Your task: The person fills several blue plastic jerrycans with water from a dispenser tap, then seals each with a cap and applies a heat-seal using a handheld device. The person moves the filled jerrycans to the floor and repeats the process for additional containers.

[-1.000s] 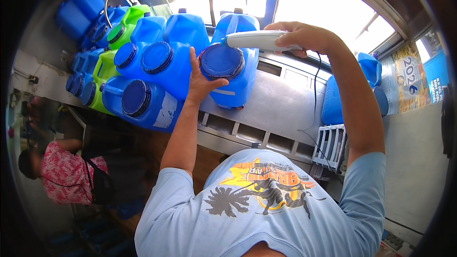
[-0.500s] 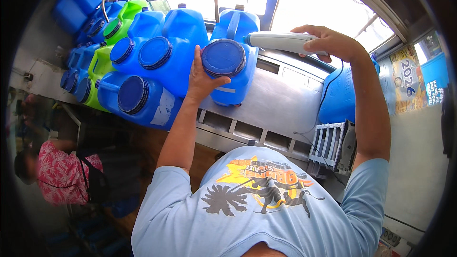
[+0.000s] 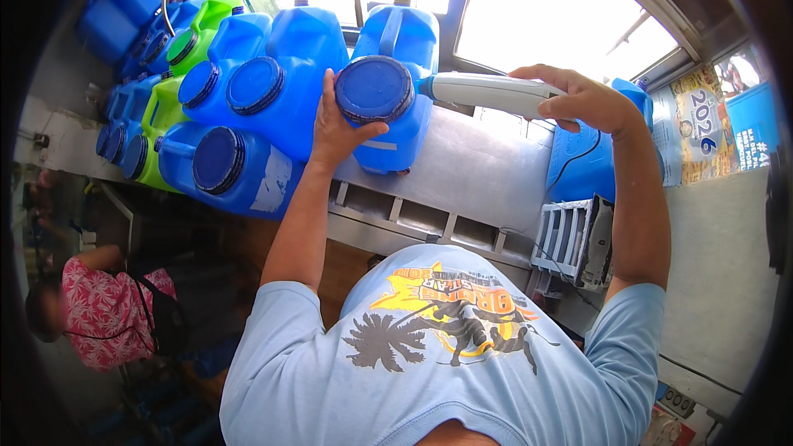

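Observation:
A blue water jug (image 3: 396, 144) stands on the metal counter with its large round dark blue cap (image 3: 374, 90) facing me. My left hand (image 3: 336, 128) clasps this cap, fingers along its left side and thumb below. In my right hand (image 3: 582, 101) is a light grey corded heat gun (image 3: 487, 92), gripped by its rear end. Its blue nozzle points left, close to the cap's right rim; whether it touches is unclear.
More blue jugs (image 3: 310, 41) and green jugs (image 3: 206, 21) crowd the counter (image 3: 471, 157) to the left. Right of it are a large blue container (image 3: 578, 161) and a white slatted crate (image 3: 562, 239). A person in a pink patterned shirt (image 3: 111, 314) is at lower left.
The heat gun's nozzle has come down along the cap's right side, nearer to me. My left hand keeps its hold on the cap. The whole view has shifted slightly.

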Demonstrator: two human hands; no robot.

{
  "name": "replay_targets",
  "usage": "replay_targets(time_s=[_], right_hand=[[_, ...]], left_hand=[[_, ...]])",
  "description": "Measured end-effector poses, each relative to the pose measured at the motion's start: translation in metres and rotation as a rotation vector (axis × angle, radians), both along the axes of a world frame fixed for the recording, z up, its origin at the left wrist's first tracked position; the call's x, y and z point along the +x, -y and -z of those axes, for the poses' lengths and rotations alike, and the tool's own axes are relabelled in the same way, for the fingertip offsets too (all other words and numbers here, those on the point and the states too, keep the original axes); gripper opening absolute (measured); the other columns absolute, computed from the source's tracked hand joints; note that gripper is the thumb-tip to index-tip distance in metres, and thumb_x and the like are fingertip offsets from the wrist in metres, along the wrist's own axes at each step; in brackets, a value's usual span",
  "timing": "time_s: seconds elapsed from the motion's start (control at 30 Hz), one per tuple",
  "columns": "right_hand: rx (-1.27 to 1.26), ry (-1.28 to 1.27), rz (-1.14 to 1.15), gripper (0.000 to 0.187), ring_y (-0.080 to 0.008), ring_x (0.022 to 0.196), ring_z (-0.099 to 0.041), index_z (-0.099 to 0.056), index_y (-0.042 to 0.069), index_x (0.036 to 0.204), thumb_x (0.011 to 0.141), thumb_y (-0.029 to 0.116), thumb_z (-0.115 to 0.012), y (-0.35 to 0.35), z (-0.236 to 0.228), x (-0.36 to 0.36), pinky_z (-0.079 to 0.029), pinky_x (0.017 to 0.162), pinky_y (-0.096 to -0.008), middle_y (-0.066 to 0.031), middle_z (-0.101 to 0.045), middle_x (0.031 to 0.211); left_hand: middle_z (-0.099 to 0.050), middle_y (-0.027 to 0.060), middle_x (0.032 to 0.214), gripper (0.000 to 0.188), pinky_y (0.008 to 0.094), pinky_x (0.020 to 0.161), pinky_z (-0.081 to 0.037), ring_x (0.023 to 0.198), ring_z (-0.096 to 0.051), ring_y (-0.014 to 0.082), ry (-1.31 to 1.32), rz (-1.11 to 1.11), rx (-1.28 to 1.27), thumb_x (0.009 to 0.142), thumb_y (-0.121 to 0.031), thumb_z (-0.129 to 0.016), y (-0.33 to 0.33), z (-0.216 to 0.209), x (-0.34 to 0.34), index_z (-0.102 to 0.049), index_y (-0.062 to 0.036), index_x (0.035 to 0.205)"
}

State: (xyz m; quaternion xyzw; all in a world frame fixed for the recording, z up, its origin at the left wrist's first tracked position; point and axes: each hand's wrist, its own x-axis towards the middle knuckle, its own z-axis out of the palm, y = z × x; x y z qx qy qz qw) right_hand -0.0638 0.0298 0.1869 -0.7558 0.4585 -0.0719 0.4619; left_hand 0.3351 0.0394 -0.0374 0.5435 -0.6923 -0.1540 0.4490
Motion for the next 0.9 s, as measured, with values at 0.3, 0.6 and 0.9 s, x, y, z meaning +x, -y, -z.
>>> replay_targets(time_s=[0.3,0.6,0.9], right_hand=[[0.028,0.062,0.029,0.071,-0.0069,0.051,-0.052,-0.052,0.005,0.146,0.081,0.031,-0.068,-0.01,0.003,0.002,-0.044,0.042,-0.0207,-0.0102,-0.066,0.088],[0.036,0.014,0.041,0.071,-0.0071,0.051,-0.053,-0.053,0.006,0.146,0.079,0.026,-0.066,-0.021,0.01,0.007,-0.044,0.043,-0.0206,-0.0086,-0.065,0.086],[0.102,-0.012,0.047,0.071,-0.0063,0.055,-0.051,-0.052,0.011,0.147,0.078,0.02,-0.064,-0.033,0.008,0.022,-0.043,0.047,-0.022,-0.0045,-0.063,0.082]], left_hand=[[-0.042,0.0277,0.15,0.152,0.0495,0.115,-0.038,0.139,-0.043,0.0446,-0.018,0.004,-0.004,0.052,-0.069,-0.09,0.003,0.003,0.002,-0.006,-0.0041,0.16],[-0.042,0.0277,0.151,0.149,0.0499,0.116,-0.037,0.14,-0.043,0.0449,0.022,0.008,-0.045,0.055,-0.073,-0.086,0.003,0.004,0.004,-0.006,-0.0039,0.16],[-0.044,0.0254,0.149,0.149,0.0511,0.115,-0.037,0.137,-0.045,0.0446,0.089,-0.024,-0.066,0.054,-0.071,-0.088,0.002,0.002,0.004,-0.007,-0.0029,0.16]])
